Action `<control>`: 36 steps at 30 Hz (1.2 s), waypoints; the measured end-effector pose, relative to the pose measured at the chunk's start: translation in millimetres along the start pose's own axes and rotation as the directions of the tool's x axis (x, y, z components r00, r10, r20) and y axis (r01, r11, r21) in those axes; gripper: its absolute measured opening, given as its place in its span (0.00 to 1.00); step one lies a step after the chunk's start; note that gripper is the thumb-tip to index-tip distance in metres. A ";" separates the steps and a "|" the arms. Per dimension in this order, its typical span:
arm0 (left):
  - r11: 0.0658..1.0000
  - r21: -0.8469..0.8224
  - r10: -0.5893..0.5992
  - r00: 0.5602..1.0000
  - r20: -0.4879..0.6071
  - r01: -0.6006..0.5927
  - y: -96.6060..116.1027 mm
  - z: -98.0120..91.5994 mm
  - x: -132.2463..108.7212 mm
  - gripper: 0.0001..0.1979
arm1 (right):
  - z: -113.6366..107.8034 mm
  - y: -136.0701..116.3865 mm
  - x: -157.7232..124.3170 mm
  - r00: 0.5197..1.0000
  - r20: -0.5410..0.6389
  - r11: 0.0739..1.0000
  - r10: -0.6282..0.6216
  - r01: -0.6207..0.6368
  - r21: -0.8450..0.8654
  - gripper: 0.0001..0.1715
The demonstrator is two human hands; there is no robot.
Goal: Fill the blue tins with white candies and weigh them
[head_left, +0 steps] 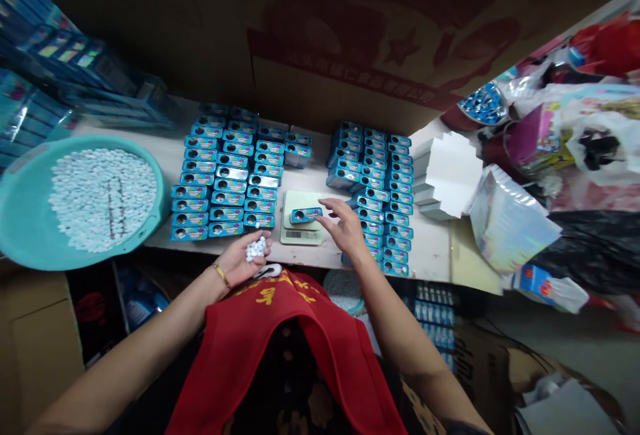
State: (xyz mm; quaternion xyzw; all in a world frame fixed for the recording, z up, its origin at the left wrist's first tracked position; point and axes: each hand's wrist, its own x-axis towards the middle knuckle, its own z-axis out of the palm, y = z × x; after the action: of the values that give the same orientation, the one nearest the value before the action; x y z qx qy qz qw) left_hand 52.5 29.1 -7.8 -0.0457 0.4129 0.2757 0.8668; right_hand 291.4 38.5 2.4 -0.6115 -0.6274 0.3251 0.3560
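Observation:
My left hand [246, 256] is cupped palm up at the front edge of the table, with a small heap of white pellets [256, 249] in it. A small digital scale [301, 235] lies between my hands. Standing on its plate is a small blue box [306, 215] with a dark round opening on top. At the right end of this box is my right hand [343, 225], thumb and forefinger apart; whether the thumb touches the box I cannot tell. Rows of similar blue boxes [230, 185] stand left of the scale, and more blue boxes [371, 203] stand right of it.
A turquoise basin [160, 188] of white pellets and a scoop-like dark grid sit at the left. Behind the table rises a large cardboard carton [320, 42]. White folded card [447, 175], a shiny open box [510, 222] and plastic bags crowd the right. Blue packages [95, 62] are stacked at back left.

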 end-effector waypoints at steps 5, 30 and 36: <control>0.995 0.008 0.095 0.994 -0.056 -0.095 12.7 -20.1 -2.5 0.06 | -2.6 37.7 -7.1 0.987 0.135 0.958 -0.083 0.116 -0.264 0.25; 0.953 0.072 0.302 0.928 -0.217 -0.293 24.6 -54.9 -30.4 0.07 | 154.1 -32.2 86.7 0.841 0.468 0.756 -0.271 0.487 -0.437 0.07; 0.956 0.040 0.294 0.936 -0.192 -0.292 21.8 -64.6 -40.7 0.06 | 101.2 -28.9 78.5 0.881 0.404 0.805 -0.246 0.418 -0.420 0.07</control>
State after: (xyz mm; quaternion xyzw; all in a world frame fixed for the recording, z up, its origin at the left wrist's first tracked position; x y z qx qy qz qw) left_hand -24.0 9.7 -16.6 -0.0060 0.4998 0.3938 0.7714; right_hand 190.6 118.6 -23.6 -0.4975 -0.8383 0.1823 0.1287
